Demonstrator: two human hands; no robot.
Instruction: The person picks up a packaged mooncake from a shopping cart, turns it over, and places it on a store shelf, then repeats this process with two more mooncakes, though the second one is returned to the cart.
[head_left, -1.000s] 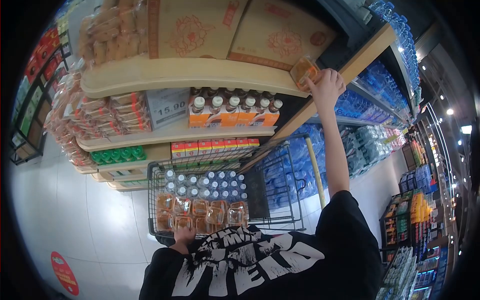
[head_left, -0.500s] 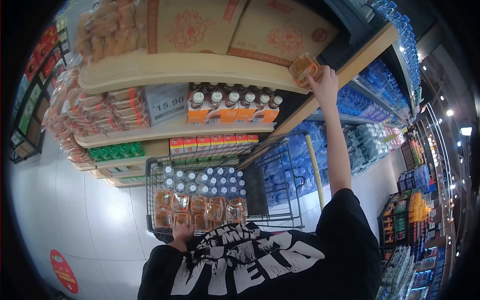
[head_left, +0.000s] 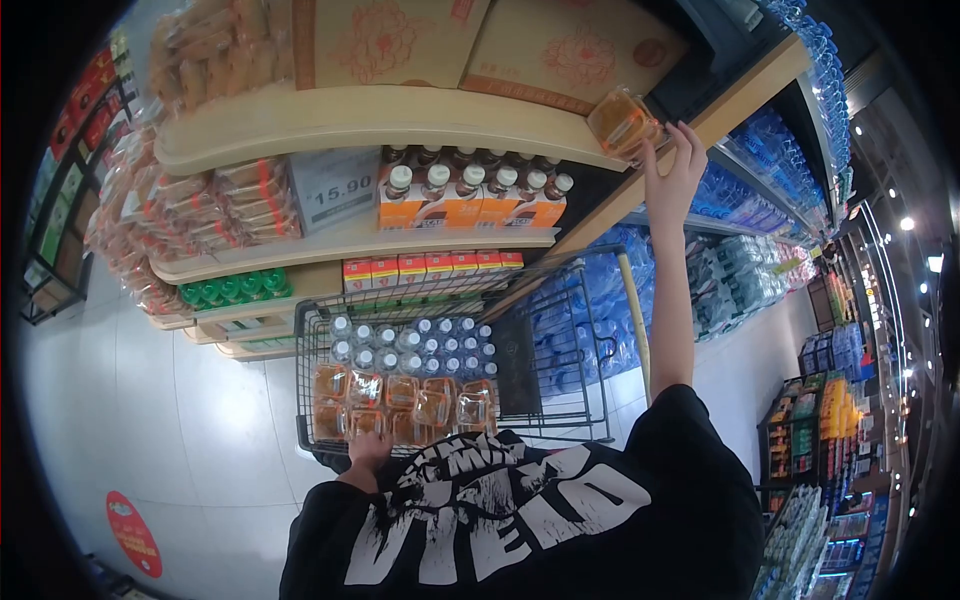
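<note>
A clear plastic box of brown food [head_left: 619, 124] sits at the right end of the upper shelf, in front of a carton. Beside its right edge is my right hand [head_left: 674, 178], arm raised, fingers spread apart; the fingertips are close to the box or just touching it. Down at the near side of the shopping cart [head_left: 300, 375], my left hand [head_left: 370, 448] has its fingers curled at the rim, next to the packed food. Inside the cart, several similar clear boxes [head_left: 431, 407] lie in front of rows of white-capped bottles [head_left: 410, 340].
Two printed cartons [head_left: 385, 45] stand on the upper shelf [head_left: 400, 125]. Brown bottles in orange packs [head_left: 470, 205] and bagged bread [head_left: 255, 198] fill the shelf below, around a price sign [head_left: 338, 190]. Blue water packs [head_left: 610, 330] are stacked beyond the cart handle [head_left: 634, 315].
My right hand's fingers have come off the clear box and spread, drawing slightly right. The box remains at the shelf end. My left hand stays at the cart rim.
</note>
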